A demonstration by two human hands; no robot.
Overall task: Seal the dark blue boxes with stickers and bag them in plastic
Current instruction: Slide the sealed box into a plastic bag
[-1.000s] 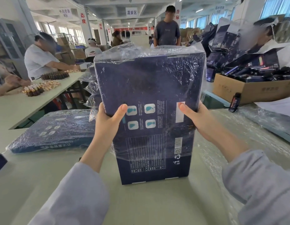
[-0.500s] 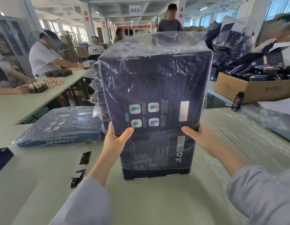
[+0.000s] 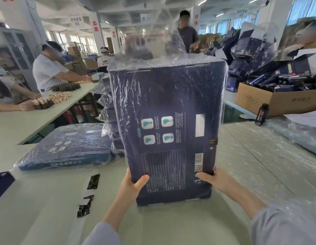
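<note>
Dark blue box (image 3: 168,131) stood upright on table (image 3: 171,225), sheathed in plastic bag (image 3: 159,41) left loose above its top, gripped near the bottom between left hand (image 3: 130,185) and right hand (image 3: 214,179), bagged boxes (image 3: 68,145) stacked behind left, stickers (image 3: 89,195) laid nearby

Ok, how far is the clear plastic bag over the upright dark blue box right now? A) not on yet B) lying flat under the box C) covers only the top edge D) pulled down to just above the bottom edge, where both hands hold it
D: the clear plastic bag sheathes the upright dark blue box almost to its base, with the left hand and right hand holding it there.
</note>
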